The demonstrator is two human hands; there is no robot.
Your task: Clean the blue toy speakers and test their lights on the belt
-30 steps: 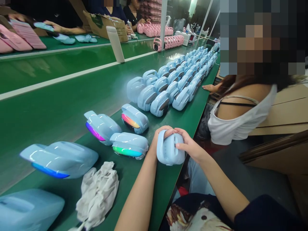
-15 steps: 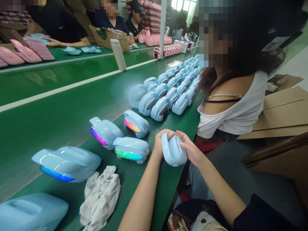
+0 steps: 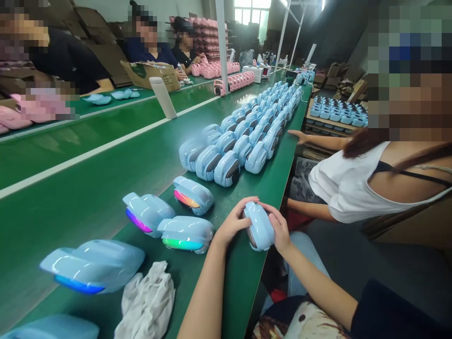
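Both my hands grip a glossy light-blue plastic device [image 3: 259,227] at the near edge of a green work table [image 3: 243,282]. My left hand [image 3: 233,221] wraps its left side, where a dark face shows. My right hand [image 3: 278,227] holds its right side. To the left lie several similar devices with glowing rainbow strips, the nearest [image 3: 186,234] close to my left hand. Further along, light-blue devices stand in dense rows [image 3: 229,146]. A crumpled white cloth [image 3: 146,301] lies near my left forearm.
A co-worker in a white top [image 3: 353,193] sits to the right, one hand [image 3: 299,136] at the table edge. A pallet of blue devices [image 3: 335,113] lies beyond. Across a parallel green table, other workers sit by a cardboard box [image 3: 150,75] and pink devices [image 3: 233,80].
My hands have turned the device, bringing its dark face round to the left. The camera view has swung, showing more of the far room and the pallet on the right.
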